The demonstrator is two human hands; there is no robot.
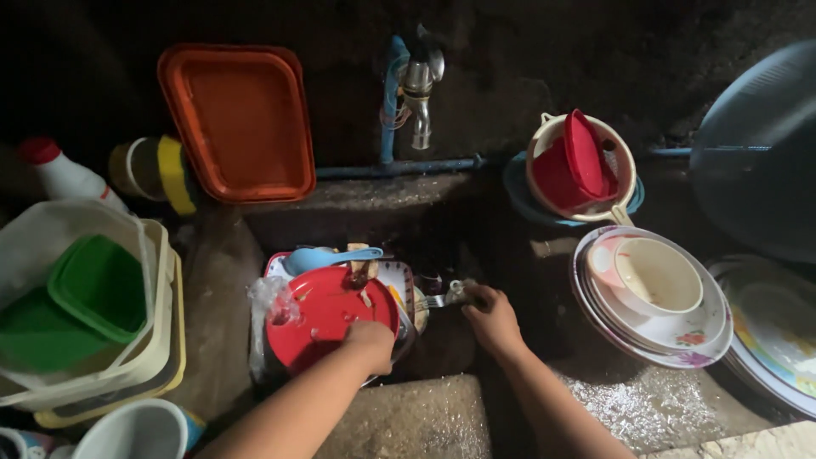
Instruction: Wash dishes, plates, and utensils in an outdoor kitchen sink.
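Down in the dark sink, the left hand [371, 342] is gripping the near rim of the round red plastic plate [327, 316], while the right hand [491, 321] is clenching a metal utensil [442, 298]; steadying the plate flat seems wise.

Surface [408, 421]: wet concrete ledge, glistening.
Right: stacked plates [650, 340] sitting on it.
Left: nested tubs [127, 374] resting.
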